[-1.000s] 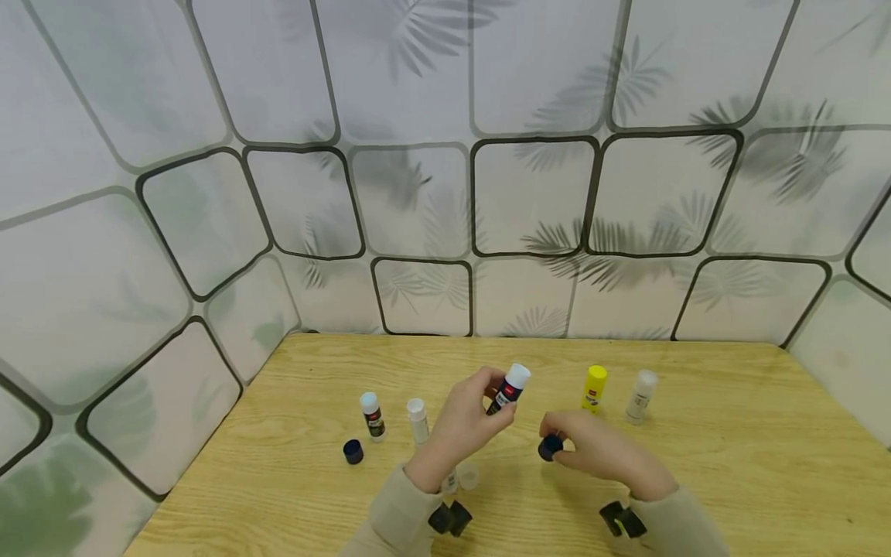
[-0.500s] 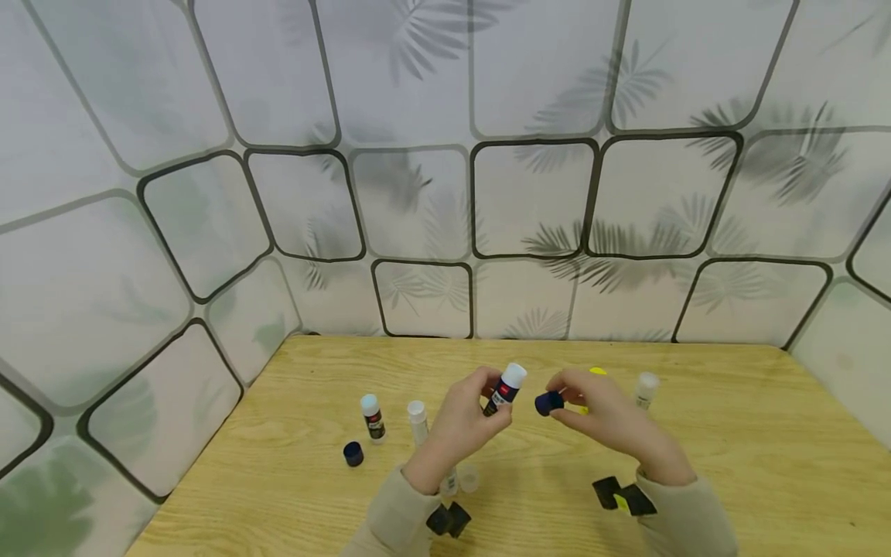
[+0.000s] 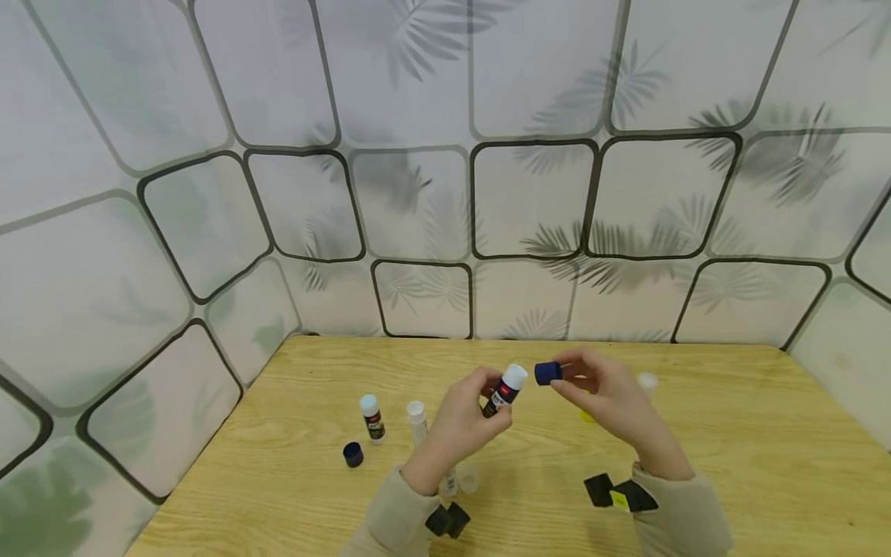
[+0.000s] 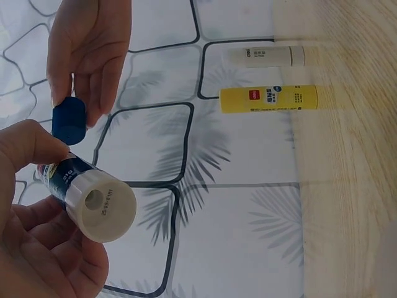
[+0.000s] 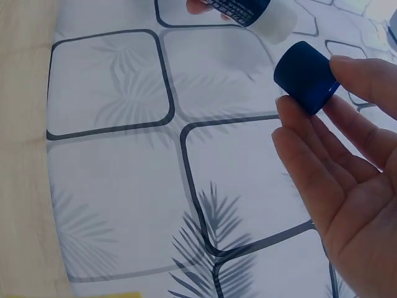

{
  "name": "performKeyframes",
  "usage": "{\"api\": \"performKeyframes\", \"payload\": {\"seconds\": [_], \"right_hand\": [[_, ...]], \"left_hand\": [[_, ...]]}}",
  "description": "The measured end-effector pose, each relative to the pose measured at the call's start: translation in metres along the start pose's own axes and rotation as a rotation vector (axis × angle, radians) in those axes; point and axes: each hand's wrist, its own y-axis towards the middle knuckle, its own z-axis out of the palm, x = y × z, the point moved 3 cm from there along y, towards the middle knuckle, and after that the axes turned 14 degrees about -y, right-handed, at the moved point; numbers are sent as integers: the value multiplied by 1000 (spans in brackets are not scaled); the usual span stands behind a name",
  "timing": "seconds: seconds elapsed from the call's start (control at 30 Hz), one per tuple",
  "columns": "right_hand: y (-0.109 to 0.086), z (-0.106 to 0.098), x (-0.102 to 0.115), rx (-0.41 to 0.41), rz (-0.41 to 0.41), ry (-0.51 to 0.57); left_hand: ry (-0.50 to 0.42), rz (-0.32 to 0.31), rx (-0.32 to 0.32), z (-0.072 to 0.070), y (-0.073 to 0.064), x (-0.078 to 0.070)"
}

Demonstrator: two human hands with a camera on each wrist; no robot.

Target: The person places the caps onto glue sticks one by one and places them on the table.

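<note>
My left hand [image 3: 461, 422] grips a dark blue glue stick [image 3: 504, 393] with a white top end, held tilted above the table. In the left wrist view the white base of that glue stick [image 4: 107, 208] faces the camera. Between thumb and fingers my right hand [image 3: 612, 398] pinches a dark blue cap [image 3: 547, 374], level with the white end and a small gap away from it. The right wrist view also has the cap [image 5: 305, 77] apart from the glue stick [image 5: 248, 12].
Left on the wooden table [image 3: 278, 495] stand another dark glue stick [image 3: 372, 418], a dark cap [image 3: 353, 454] and a white glue stick [image 3: 418, 422]. A clear cap [image 3: 469, 478] lies near my left wrist. A yellow glue stick [image 4: 268, 99] and a whitish one [image 4: 267, 56] stand right.
My right hand has lifted the dark blue cap off the table, up to the height of the glue stick's white end. The left hand has barely moved.
</note>
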Motion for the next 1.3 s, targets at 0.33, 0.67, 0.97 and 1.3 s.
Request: {"api": "performKeyframes", "payload": {"seconds": [0.33,0.67,0.97,1.3], "right_hand": [[-2,0,-4,-9,-28,113],[-2,1,-2,-41,-32,130],[-2,3,-2,-26,-6,82],[-2,3,3,-75,-70,10]], "left_hand": [[3,39,22,0,0,-4],[31,61,3,-2,-1,-5],[28,95,5,-3,-1,-7],[38,111,8,-5,-2,-11]]}}
